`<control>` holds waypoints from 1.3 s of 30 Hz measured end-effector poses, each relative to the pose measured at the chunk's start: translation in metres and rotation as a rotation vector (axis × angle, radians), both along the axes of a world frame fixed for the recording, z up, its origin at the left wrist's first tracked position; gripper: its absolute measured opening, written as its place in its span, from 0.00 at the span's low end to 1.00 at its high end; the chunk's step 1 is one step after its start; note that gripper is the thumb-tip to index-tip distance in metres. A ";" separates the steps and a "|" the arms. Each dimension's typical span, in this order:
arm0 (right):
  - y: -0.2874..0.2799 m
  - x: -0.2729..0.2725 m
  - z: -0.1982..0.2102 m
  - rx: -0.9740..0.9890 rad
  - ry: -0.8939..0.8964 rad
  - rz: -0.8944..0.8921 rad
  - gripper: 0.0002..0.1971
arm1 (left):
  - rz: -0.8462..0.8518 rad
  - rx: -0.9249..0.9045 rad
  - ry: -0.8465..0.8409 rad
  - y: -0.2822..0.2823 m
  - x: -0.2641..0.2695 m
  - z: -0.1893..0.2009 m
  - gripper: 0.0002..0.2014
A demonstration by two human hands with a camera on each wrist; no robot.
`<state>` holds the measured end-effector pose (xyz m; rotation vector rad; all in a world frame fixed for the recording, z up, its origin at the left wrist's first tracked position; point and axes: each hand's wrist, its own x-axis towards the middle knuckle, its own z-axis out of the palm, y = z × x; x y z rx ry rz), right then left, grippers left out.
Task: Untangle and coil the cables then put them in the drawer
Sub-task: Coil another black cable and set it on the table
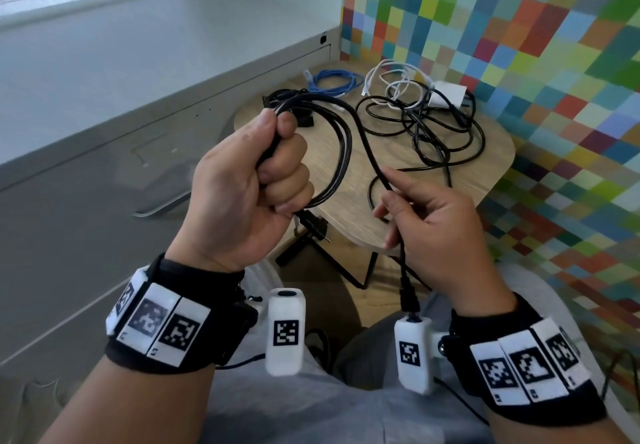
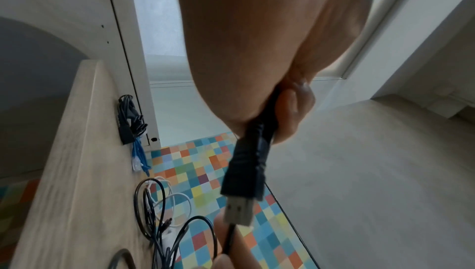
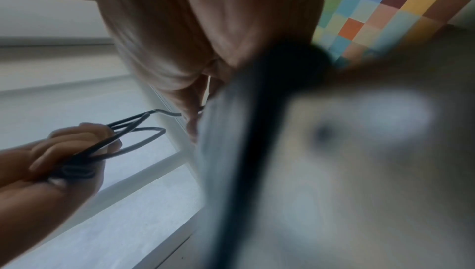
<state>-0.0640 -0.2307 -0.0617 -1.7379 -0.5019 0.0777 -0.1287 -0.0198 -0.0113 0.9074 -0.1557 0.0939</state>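
I have one black cable [image 1: 341, 139] in both fists, up above the wooden table [image 1: 391, 215]. My left hand [image 1: 242, 184] is curled tight round its gathered loops, about three strands by my count, with a USB plug [image 2: 241, 176] hanging just under that fist. My right hand [image 1: 440, 232] pinches the loose run between thumb and fingers. Beyond my grip, three piles lie on the table: a blue cable [image 1: 332, 82], white cables [image 1: 394, 83], a black tangle [image 1: 436, 128].
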 end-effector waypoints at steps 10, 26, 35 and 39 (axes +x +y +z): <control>0.002 -0.007 0.006 0.088 -0.037 0.154 0.15 | 0.129 -0.070 0.017 0.008 0.003 -0.001 0.16; 0.005 -0.010 0.005 -0.096 -0.003 0.201 0.11 | 0.090 -0.032 -0.028 -0.004 0.004 -0.001 0.13; 0.009 -0.014 0.005 -0.103 -0.227 0.152 0.05 | 0.197 0.234 -0.114 -0.025 0.004 -0.004 0.10; 0.012 -0.020 0.005 -0.042 -0.271 0.202 0.09 | 0.153 0.517 -0.119 -0.036 0.003 -0.009 0.08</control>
